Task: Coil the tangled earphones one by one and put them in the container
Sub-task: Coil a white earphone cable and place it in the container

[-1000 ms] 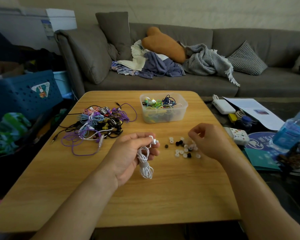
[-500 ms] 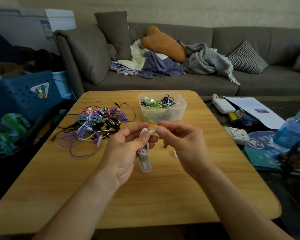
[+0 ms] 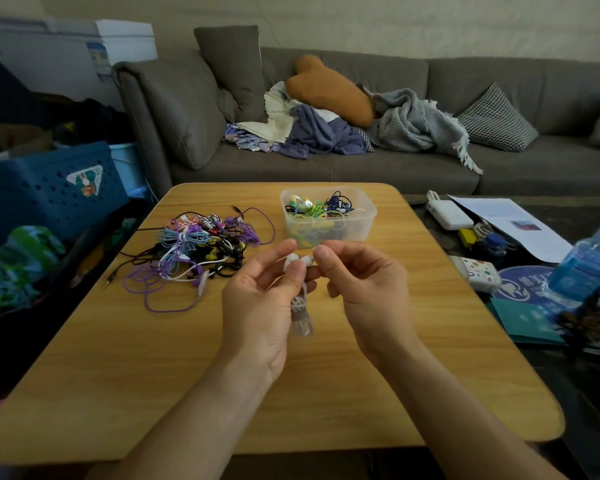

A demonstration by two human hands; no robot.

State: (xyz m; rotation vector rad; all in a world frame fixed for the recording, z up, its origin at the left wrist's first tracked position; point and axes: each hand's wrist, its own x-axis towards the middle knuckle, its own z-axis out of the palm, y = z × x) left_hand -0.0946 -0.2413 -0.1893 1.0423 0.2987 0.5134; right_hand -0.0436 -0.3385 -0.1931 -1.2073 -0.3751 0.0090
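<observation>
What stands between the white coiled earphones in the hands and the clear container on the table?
Nothing visible does. The left hand holds the white coiled earphones just in front of the clear container, whose top is open. The right hand pinches at the earbuds beside it, not across the path.

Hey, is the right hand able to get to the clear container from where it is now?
Probably yes. The right hand hovers just in front of the clear container, whose top is open, and nothing stands between them. Its fingers are pinching at the white earphones, though.
</observation>
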